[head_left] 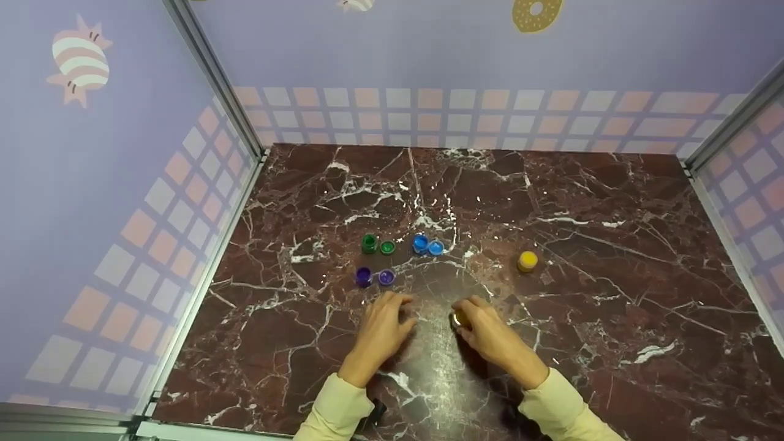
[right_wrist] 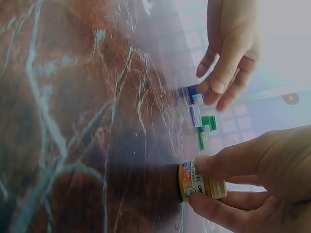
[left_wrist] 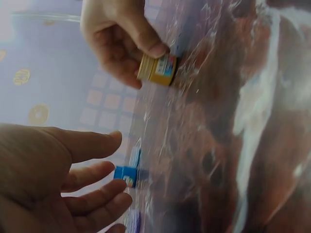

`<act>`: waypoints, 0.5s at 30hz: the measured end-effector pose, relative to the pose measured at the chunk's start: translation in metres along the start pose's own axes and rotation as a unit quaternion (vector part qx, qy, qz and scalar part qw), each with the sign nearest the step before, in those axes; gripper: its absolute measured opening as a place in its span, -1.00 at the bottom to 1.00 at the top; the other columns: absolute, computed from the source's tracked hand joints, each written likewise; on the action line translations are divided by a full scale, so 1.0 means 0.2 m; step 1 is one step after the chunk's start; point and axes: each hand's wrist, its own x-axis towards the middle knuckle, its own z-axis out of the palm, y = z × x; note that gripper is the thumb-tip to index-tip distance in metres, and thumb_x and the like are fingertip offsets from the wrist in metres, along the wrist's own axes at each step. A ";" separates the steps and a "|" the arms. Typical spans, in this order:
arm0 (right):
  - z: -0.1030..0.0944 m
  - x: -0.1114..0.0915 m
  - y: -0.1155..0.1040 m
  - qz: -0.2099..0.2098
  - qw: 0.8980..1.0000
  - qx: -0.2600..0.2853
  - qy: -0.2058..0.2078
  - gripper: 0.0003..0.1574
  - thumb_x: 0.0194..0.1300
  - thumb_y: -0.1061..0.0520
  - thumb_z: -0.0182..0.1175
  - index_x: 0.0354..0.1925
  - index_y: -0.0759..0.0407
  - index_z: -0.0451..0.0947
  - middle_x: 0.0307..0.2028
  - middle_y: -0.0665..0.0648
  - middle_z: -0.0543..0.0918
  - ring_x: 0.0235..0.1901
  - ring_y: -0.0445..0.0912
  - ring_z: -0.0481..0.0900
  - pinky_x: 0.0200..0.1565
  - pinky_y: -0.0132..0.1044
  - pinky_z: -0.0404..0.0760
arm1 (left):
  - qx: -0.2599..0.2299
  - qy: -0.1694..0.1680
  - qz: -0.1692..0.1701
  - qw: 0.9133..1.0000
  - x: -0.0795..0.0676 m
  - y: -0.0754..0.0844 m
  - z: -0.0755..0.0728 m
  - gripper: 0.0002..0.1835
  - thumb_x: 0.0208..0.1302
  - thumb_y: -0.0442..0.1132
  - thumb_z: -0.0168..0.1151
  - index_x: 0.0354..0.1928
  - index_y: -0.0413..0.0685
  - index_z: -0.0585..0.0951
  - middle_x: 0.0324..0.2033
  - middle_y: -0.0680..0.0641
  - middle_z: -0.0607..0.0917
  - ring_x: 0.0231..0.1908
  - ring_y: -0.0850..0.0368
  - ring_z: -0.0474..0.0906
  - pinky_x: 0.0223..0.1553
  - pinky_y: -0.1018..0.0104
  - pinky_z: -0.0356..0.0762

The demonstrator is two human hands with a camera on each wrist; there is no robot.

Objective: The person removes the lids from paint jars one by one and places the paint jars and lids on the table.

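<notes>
Your pale yellow sleeves (head_left: 340,404) come in over the near edge of the tabletop (head_left: 612,343). A little farther in, near the middle of that edge, your left hand (head_left: 383,327) is relaxed, its thumb apart from its gently bent fingers. Beside it, your right hand (head_left: 490,331) grips a labelled yellow paint jar (right_wrist: 190,179) between thumb and fingers; the jar is upright, but whether its base touches the tabletop I cannot tell. Beyond your left hand stands an uncapped purple paint jar (head_left: 364,277), its purple lid (head_left: 386,277) just to its right. Farther toward the right edge stands a second yellow jar (head_left: 527,261), its yellow top on. Slightly nearer the far edge are an uncapped green paint jar (head_left: 369,244) with its green lid (head_left: 388,247), and, right of them, an uncapped blue paint jar (head_left: 420,244) with its blue lid (head_left: 435,247). Past the far edge rises a lilac wall (head_left: 465,55) with a checkered band.
</notes>
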 end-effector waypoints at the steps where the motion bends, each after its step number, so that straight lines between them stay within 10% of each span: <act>1: 0.00 0.00 0.00 0.000 1.000 0.001 -0.001 -0.52 -0.01 0.52 0.45 -0.07 0.41 0.59 -0.18 0.24 0.60 -0.21 0.11 0.64 -0.15 -0.01 0.70 | -0.002 -0.003 0.007 1.000 0.00 0.01 0.01 -0.61 0.20 -0.26 0.50 0.07 -0.18 0.67 -0.06 -0.14 0.69 -0.01 -0.12 0.62 0.11 -0.11 0.46; 15: 0.01 0.00 -0.02 -0.004 1.000 -0.013 -0.008 -0.47 -0.03 0.50 0.47 -0.03 0.42 0.58 -0.15 0.29 0.62 -0.17 0.16 0.66 -0.10 0.03 0.69 | -0.008 -0.039 0.041 0.998 -0.01 0.09 0.12 -0.60 0.26 -0.23 0.48 0.11 -0.12 0.64 -0.02 -0.06 0.65 -0.02 -0.03 0.62 0.10 -0.01 0.54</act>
